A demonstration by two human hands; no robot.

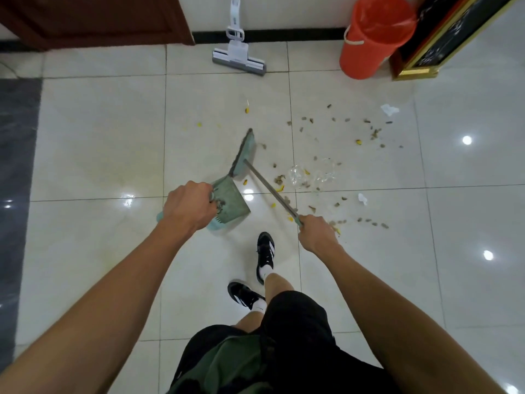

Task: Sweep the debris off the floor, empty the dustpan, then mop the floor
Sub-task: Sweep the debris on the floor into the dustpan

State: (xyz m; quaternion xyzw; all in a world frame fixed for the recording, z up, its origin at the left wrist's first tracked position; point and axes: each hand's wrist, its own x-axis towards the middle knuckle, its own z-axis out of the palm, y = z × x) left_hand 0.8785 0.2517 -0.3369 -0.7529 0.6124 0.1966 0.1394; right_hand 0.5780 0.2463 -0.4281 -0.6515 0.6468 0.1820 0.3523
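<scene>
Floor [93, 155]: pale glossy tiles with grey grout lines, a dark strip along the left edge; carries all items below.

Debris [312, 177]: brown husk-like bits, yellow scraps, crumpled clear plastic and two white paper pieces, scattered over the middle and right of the floor. Most of it lies unswept, so the sweeping step is judged to be early.

Broom [244, 155]: teal head with grey bristles and a thin metal handle, head on the floor near the centre, just beyond the dustpan. Right hand [316, 233] has its fingers clamped round the handle's near end, the handle slanting up from the head to the hand, likely to drag litter leftward toward the pan.

Dustpan [233, 201]: teal, already holding a few brown bits at its near end, its open end next to the broom head. Left hand [189, 206] has its fingers curled tight on the pan's handle, probably to steady it as a catcher close to the bristles.

Mop [238, 56]: white and grey flat-head type, leaning at the far wall, parked for the last step and untouched.

Bucket [369, 38]: orange, with a pale handle, at the far right edge of the floor beside a gold-framed dark board [437, 35]; a plausible place to empty the pan.

Door [93, 18]: dark wood, far left corner.

Shoes [265, 257]: black with white stripes.

Markings: no brand, label or writing is legible on any item.
</scene>
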